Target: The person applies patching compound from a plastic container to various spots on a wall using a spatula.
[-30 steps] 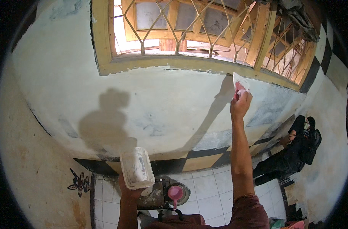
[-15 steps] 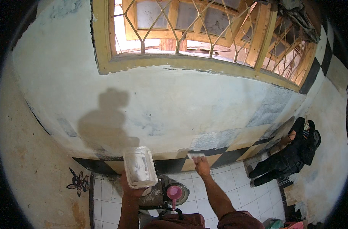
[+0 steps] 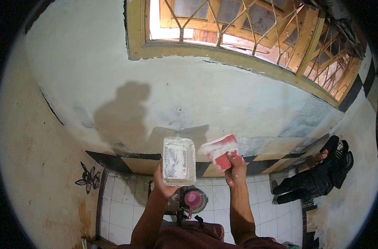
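The left hand was cupped around the lower left of a whitish tub at the middle of the frame; most of its fingers were hidden. The right hand, just right of centre, pinched a red scraper, thumb on its near face, the fingers behind mostly out of sight. White paste coated the scraper's upper part, and its left corner stood near the tub's right rim without touching it. Paste smeared the tub's inside; how much was left could not be judged.

Beyond the hands, a pale coat covered most of the wall, seemingly the larger share of the work. Bluish-grey patches showed through at right, and the black-and-tan checkered band along the foot of the wall remained uncovered.

A broad stretch of wall lay between the hands and the yellow window frame at the top, whose lower edge was ragged with white. The wall's corners bounded the reach at left and right. A pink dipper sat below the tub, close to the forearms. At right, a person in dark clothes stood on the tiled floor, well apart from the right hand.
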`<action>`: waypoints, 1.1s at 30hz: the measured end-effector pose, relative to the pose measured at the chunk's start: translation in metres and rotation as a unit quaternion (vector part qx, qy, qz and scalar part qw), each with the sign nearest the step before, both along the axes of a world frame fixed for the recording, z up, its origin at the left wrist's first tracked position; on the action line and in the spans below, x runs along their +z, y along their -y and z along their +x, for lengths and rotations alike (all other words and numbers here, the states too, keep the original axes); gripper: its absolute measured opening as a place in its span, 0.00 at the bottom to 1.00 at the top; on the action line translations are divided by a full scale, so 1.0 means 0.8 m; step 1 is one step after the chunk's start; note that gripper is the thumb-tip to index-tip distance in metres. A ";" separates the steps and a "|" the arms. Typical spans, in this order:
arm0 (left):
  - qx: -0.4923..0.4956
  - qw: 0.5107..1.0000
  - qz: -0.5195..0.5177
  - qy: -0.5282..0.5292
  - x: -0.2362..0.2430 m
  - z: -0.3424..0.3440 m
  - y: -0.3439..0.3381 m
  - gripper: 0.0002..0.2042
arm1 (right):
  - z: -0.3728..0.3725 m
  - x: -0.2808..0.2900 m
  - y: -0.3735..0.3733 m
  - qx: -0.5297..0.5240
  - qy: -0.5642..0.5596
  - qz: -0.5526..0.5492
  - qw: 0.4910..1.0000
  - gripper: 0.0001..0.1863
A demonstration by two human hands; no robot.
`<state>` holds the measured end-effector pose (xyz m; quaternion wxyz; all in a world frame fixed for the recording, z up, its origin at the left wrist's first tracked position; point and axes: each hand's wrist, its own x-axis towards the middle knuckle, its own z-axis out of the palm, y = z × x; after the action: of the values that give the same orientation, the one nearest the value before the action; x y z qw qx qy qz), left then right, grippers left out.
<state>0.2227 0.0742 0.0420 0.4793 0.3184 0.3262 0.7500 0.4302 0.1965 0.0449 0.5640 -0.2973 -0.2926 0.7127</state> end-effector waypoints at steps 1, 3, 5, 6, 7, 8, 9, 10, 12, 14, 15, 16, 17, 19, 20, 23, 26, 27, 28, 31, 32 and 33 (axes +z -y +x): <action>-0.015 0.998 -0.011 0.052 -0.007 0.000 -0.002 0.23 | -0.005 0.000 0.003 0.023 0.042 0.029 0.998 0.08; -0.043 0.986 -0.031 0.160 -0.018 0.001 -0.010 0.23 | -0.010 -0.003 0.010 0.040 0.170 0.078 0.982 0.03; -0.070 0.968 -0.066 0.232 -0.034 -0.006 -0.016 0.23 | -0.021 0.003 0.018 0.050 0.246 0.105 0.962 0.05; -0.088 0.956 -0.076 0.271 -0.032 -0.007 -0.016 0.23 | -0.029 0.018 0.025 0.052 0.260 0.108 0.958 0.08; -0.116 0.940 -0.064 0.314 -0.029 -0.009 -0.015 0.23 | -0.034 0.025 0.029 0.054 0.274 0.111 0.954 0.11; -0.144 0.922 -0.052 0.356 -0.025 -0.009 -0.013 0.24 | -0.033 0.023 0.028 0.066 0.287 0.111 0.949 0.10; -0.148 0.924 -0.043 0.350 -0.027 -0.010 -0.012 0.23 | -0.031 0.022 0.026 0.079 0.300 0.113 0.944 0.09; -0.152 0.926 -0.034 0.344 -0.031 -0.012 -0.012 0.23 | -0.028 0.021 0.024 0.092 0.312 0.115 0.939 0.07; -0.133 0.938 -0.039 0.319 -0.033 -0.012 -0.010 0.24 | -0.026 0.019 0.018 0.102 0.377 0.149 0.908 0.10; -0.088 0.953 -0.068 0.283 -0.028 -0.008 -0.010 0.24 | -0.025 0.016 0.011 0.099 0.434 0.192 0.875 0.11; -0.099 0.945 -0.061 0.304 -0.025 -0.007 -0.009 0.24 | -0.026 0.015 0.006 0.092 0.458 0.218 0.857 0.12; -0.110 0.937 -0.055 0.326 -0.020 -0.006 -0.008 0.24 | -0.026 0.015 0.002 0.085 0.482 0.244 0.837 0.13; -0.122 0.928 -0.048 0.347 -0.018 -0.004 -0.008 0.24 | -0.028 0.016 0.001 0.085 0.468 0.264 0.839 0.13; -0.129 0.924 -0.050 0.356 -0.019 -0.004 -0.008 0.24 | -0.034 0.021 0.001 0.086 0.440 0.306 0.840 0.15; -0.134 0.922 -0.051 0.360 -0.021 -0.003 -0.009 0.24 | -0.035 0.028 0.001 0.096 0.464 0.311 0.824 0.15; -0.118 0.929 -0.061 0.346 -0.019 -0.004 -0.011 0.25 | -0.040 0.056 0.006 0.120 0.510 0.305 0.795 0.15; -0.112 0.938 -0.065 0.322 -0.029 -0.006 -0.016 0.27 | -0.035 0.063 0.002 0.127 0.519 0.265 0.802 0.14; -0.111 0.939 -0.069 0.319 -0.032 -0.008 -0.016 0.27 | -0.033 0.058 -0.004 0.134 0.524 0.262 0.799 0.14; -0.110 0.940 -0.072 0.316 -0.034 -0.009 -0.016 0.26 | -0.032 0.056 -0.007 0.141 0.528 0.259 0.796 0.15; -0.113 0.939 -0.075 0.317 -0.031 -0.011 -0.017 0.26 | -0.035 0.068 0.000 0.138 0.529 0.250 0.799 0.15; -0.118 0.937 -0.075 0.319 -0.031 -0.011 -0.018 0.27 | -0.034 0.067 0.000 0.123 0.517 0.256 0.808 0.14; -0.116 0.939 -0.073 0.317 -0.033 -0.012 -0.018 0.27 | -0.034 0.064 0.000 0.111 0.503 0.261 0.816 0.14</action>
<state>0.2132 0.0882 0.0156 0.6631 0.0640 0.1726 0.7255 0.4032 0.1962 0.0960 0.3115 -0.4214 -0.7419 0.4183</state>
